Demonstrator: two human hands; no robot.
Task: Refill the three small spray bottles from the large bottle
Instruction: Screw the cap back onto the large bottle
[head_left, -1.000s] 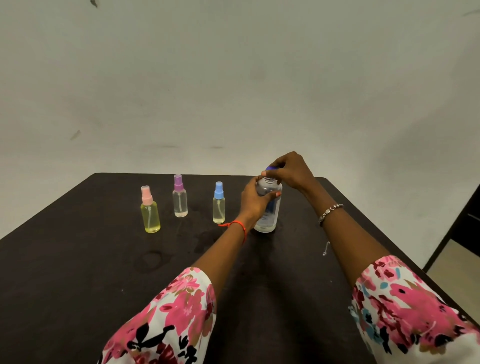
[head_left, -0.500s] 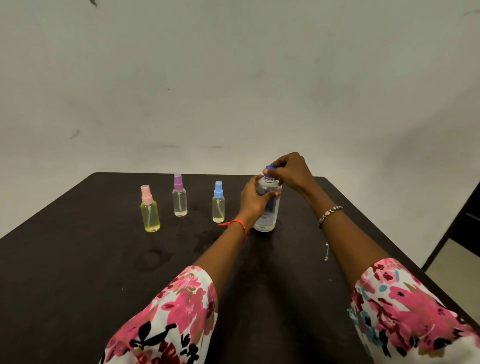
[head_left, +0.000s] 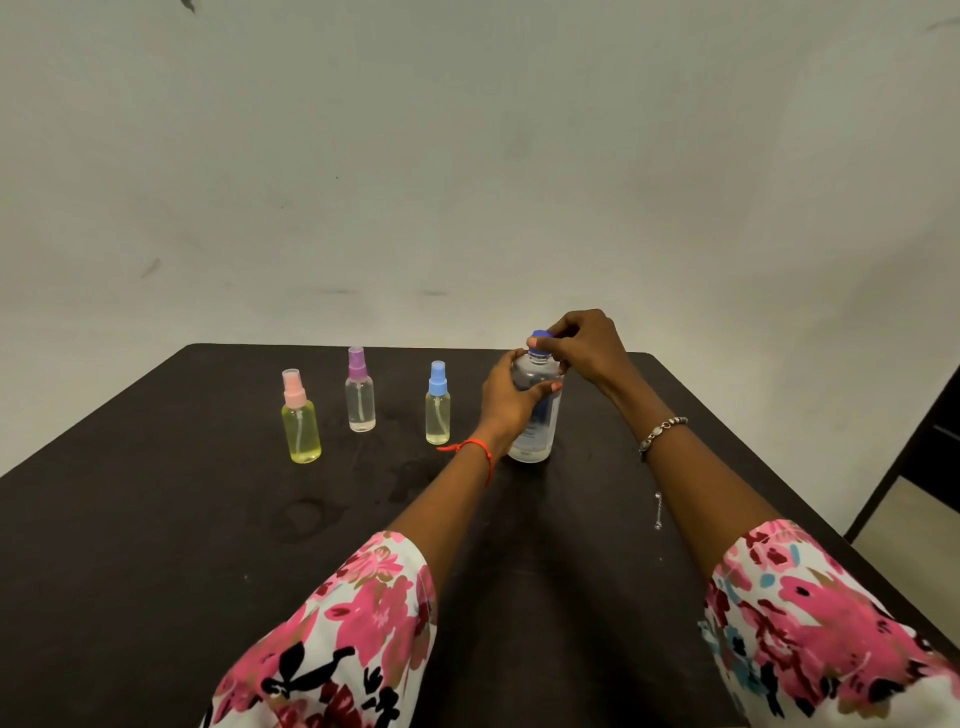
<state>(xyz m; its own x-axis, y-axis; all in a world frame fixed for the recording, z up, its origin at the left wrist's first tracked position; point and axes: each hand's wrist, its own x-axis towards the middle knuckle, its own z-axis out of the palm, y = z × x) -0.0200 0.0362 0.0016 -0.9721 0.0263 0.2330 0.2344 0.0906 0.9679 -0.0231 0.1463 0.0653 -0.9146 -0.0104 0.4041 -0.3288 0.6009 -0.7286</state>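
Now our left hand (head_left: 511, 402) has a grip round the large bottle (head_left: 541, 441), and our right hand (head_left: 587, 347) above pinches its blue cap (head_left: 540, 336).

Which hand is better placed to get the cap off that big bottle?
The right hand: it pinches the blue cap from above. The left hand grips the large bottle by its body, holding it upright on the table, so it likely serves best as the steadier.

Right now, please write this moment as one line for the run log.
left hand: grips large bottle | right hand: pinches blue cap | pink sprayer, purple sprayer, blue sprayer: upright, closed, on table
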